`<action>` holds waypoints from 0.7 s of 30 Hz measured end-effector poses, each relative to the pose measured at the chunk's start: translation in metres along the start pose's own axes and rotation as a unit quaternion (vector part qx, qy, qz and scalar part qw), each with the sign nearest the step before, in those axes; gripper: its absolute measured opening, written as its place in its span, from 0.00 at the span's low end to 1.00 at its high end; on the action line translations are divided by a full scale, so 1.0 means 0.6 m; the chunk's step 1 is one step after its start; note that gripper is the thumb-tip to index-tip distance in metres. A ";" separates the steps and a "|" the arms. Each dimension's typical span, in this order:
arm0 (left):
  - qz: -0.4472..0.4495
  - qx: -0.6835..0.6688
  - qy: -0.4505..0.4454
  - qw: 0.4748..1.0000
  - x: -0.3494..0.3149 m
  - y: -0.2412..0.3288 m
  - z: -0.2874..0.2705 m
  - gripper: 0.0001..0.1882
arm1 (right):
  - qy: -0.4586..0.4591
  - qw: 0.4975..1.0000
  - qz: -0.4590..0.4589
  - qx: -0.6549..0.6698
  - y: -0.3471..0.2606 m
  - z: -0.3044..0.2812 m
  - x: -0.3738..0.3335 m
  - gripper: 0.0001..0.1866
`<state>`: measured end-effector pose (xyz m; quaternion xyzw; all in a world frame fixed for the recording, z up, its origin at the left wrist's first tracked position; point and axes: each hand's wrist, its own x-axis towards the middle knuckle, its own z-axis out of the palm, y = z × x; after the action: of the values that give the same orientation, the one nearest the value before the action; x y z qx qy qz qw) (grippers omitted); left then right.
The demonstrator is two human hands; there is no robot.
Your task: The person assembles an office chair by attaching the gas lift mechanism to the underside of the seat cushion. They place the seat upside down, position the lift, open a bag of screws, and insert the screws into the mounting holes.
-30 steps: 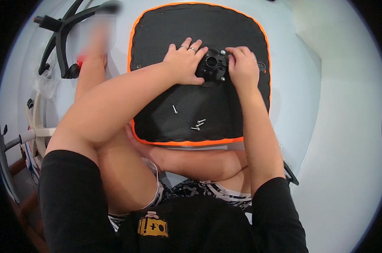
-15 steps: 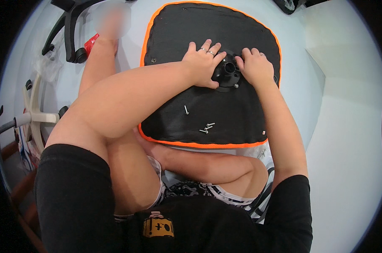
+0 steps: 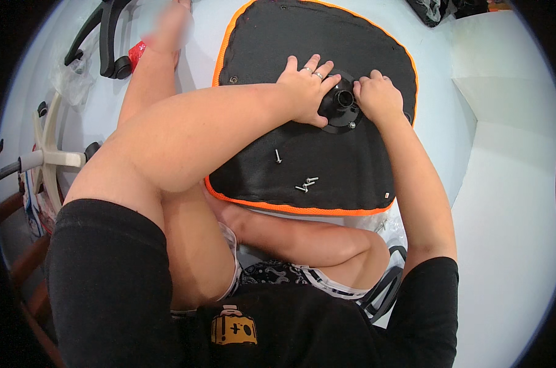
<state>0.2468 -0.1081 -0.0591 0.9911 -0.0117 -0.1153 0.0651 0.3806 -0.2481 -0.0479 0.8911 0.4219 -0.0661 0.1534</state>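
Note:
A seat cushion (image 3: 253, 49) with a black underside and an orange edge lies in front of me. Near its middle sits a round black mount (image 3: 339, 113) with a hollow tube standing up in its centre. My left hand (image 3: 305, 89) rests palm down across the mount's left side, fingers spread, rings on two of them. At the mount's upper right rim, my right hand (image 3: 379, 97) has its fingers curled into a pinch; whatever is between the fingertips is hidden. One bolt (image 3: 352, 125) stands in the mount's lower rim. Several loose bolts (image 3: 307, 183) lie on the cushion nearer to me, another bolt (image 3: 278, 157) slightly apart.
On the left are a black chair base (image 3: 108, 43) with castors and a cream chair base (image 3: 52, 158). Clear plastic bags (image 3: 76, 80) and a red packet (image 3: 137, 53) lie on the floor. A white wall (image 3: 511, 202) rises at the right. My bent legs flank the cushion's near side.
The whole view has shifted slightly, carrying the cushion a little to the right. My right fingers are drawn more tightly together at the mount's rim. My left hand stays on the mount.

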 end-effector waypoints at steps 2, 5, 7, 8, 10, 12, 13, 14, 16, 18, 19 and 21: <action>-0.003 -0.002 -0.002 1.000 -0.001 0.001 0.002 0.52 | -0.042 0.999 0.014 -0.004 0.000 -0.013 0.003 0.19; -0.006 -0.007 -0.006 1.000 -0.004 -0.003 0.001 0.52 | -0.008 1.000 0.017 0.025 -0.003 -0.028 -0.001 0.18; -0.001 -0.016 -0.003 1.000 -0.003 -0.001 0.005 0.52 | 0.032 0.999 -0.004 0.039 0.007 -0.019 -0.006 0.17; -0.001 -0.023 0.001 1.000 -0.004 -0.004 0.008 0.52 | 0.023 0.999 -0.006 0.037 0.008 -0.008 -0.003 0.17; 0.002 -0.026 0.006 1.000 -0.001 -0.005 0.009 0.52 | 0.009 0.999 -0.009 0.034 0.006 -0.002 0.003 0.16; 0.000 -0.021 0.006 1.000 -0.003 -0.005 0.012 0.52 | -0.020 1.000 0.019 0.012 0.001 -0.017 0.002 0.16; 0.002 -0.021 0.014 1.000 -0.003 -0.007 0.014 0.52 | -0.034 0.999 0.031 0.002 -0.004 -0.025 0.000 0.16; 0.004 -0.021 0.022 1.000 -0.003 -0.007 0.016 0.52 | -0.023 0.999 0.030 0.011 -0.007 -0.025 -0.003 0.17; 0.005 -0.021 0.032 0.999 -0.004 -0.007 0.017 0.52 | -0.003 0.999 0.034 0.027 -0.007 -0.025 -0.011 0.18; 0.004 -0.021 0.033 0.999 -0.003 -0.007 0.015 0.52 | -0.027 0.998 0.043 0.041 -0.006 -0.019 -0.003 0.19; 0.004 -0.019 0.028 0.999 -0.003 -0.006 0.012 0.52 | -0.039 0.997 0.048 0.048 -0.005 -0.018 -0.001 0.19; -0.001 -0.016 0.015 1.000 -0.004 -0.004 0.009 0.52 | -0.044 0.996 0.067 0.031 -0.008 -0.025 -0.005 0.19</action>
<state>0.2434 -0.1060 -0.0641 0.9915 -0.0083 -0.1010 0.0811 0.3745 -0.2426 -0.0340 0.9180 0.3517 -0.1079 0.1482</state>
